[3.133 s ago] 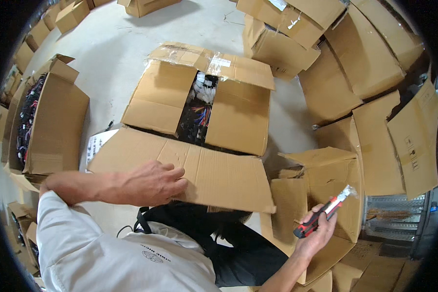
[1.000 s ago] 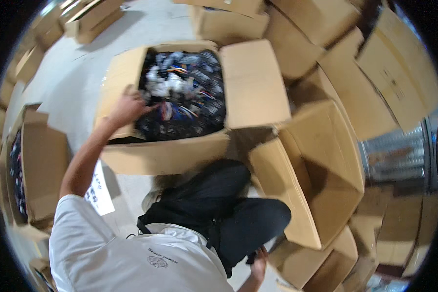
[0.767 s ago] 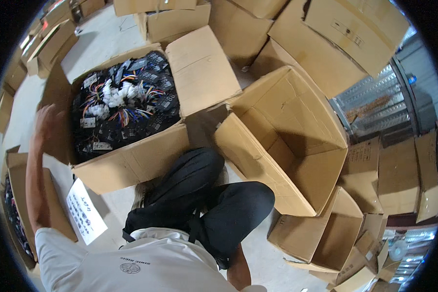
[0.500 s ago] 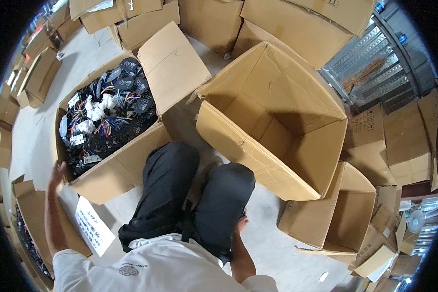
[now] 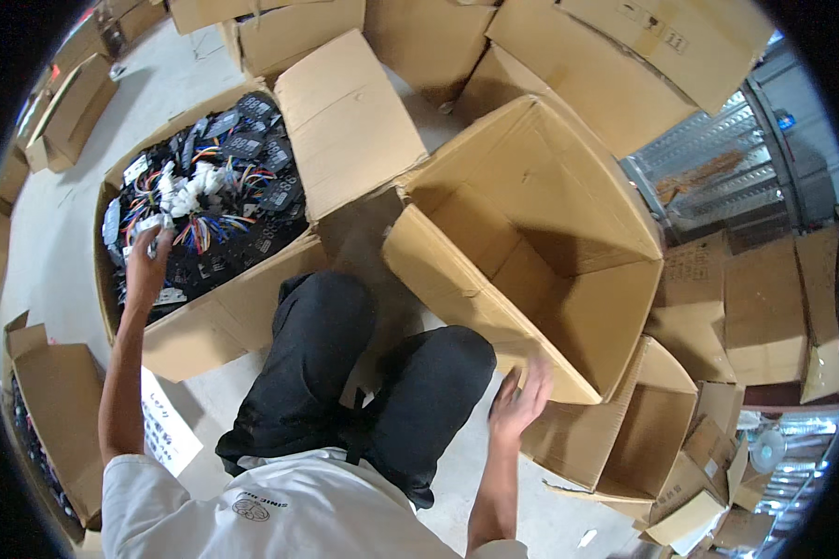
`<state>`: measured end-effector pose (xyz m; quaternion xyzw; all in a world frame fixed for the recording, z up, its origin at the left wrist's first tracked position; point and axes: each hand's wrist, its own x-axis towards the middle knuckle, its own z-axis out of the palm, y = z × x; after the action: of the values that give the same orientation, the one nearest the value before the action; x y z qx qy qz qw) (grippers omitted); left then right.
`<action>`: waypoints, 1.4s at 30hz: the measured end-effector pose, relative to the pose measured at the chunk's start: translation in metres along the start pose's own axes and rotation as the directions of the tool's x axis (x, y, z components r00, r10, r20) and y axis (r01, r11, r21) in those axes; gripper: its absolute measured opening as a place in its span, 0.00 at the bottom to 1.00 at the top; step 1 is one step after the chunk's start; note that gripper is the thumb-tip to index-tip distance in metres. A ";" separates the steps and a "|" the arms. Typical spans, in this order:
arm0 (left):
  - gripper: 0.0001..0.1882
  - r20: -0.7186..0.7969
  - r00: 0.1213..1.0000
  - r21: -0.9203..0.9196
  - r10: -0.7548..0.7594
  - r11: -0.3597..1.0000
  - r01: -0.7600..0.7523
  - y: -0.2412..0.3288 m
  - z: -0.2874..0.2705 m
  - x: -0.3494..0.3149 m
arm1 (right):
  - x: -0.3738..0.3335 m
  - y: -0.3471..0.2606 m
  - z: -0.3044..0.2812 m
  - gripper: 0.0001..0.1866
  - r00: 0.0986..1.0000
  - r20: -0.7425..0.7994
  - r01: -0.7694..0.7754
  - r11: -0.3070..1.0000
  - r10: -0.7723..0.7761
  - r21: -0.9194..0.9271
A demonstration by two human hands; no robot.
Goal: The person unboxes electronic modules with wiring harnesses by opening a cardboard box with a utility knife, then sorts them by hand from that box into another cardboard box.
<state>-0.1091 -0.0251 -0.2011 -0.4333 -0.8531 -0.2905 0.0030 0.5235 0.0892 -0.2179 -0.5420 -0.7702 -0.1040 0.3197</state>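
Two bare hands: the left hand (image 5: pixel 147 253) is in the full box (image 5: pixel 233 312), fingertips bent at a pale part (image 5: pixel 155 223) among black panels (image 5: pixel 242 146); whether they grip it I cannot tell. The right hand (image 5: pixel 519 399), blurred, is right of the full box, beside the empty box (image 5: pixel 475 279), fingers loosely apart. The panels lie heaped in the full box with wires (image 5: pixel 202 231) and white plugs (image 5: pixel 196 191). Each panel is probably light, stiff, slick-faced and easily scratched, best held by its edges; the limp wires could snag. Pale floor (image 5: pixel 75 224) underlies the full box; paper (image 5: pixel 168 438) lies on its near side, cartons (image 5: pixel 615 74) beyond.
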 end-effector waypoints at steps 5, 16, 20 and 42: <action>0.23 0.233 0.971 0.061 0.056 0.995 -0.072 0.059 0.057 0.021 | 0.092 0.011 0.001 0.31 0.941 0.333 0.000 0.988 0.051 -0.153; 0.16 -0.002 0.989 -0.074 0.150 0.986 -0.150 0.119 0.042 0.009 | 0.064 0.041 -0.044 0.18 0.932 0.359 -0.031 0.998 0.051 -0.061; 0.13 0.250 0.868 -0.542 0.430 0.805 -0.243 0.239 0.062 -0.001 | 0.092 0.067 -0.046 0.17 0.942 0.307 -0.131 0.990 0.138 -0.044; 0.50 0.492 0.527 -0.868 0.693 0.435 0.239 0.392 0.169 0.012 | 0.259 0.274 -0.288 0.26 0.743 0.074 -0.633 0.735 0.665 -0.242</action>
<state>0.2155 0.2471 -0.1454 -0.5794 -0.3922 -0.4398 -0.5631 0.8259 0.2496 0.1104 -0.8127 -0.5397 -0.0202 0.2185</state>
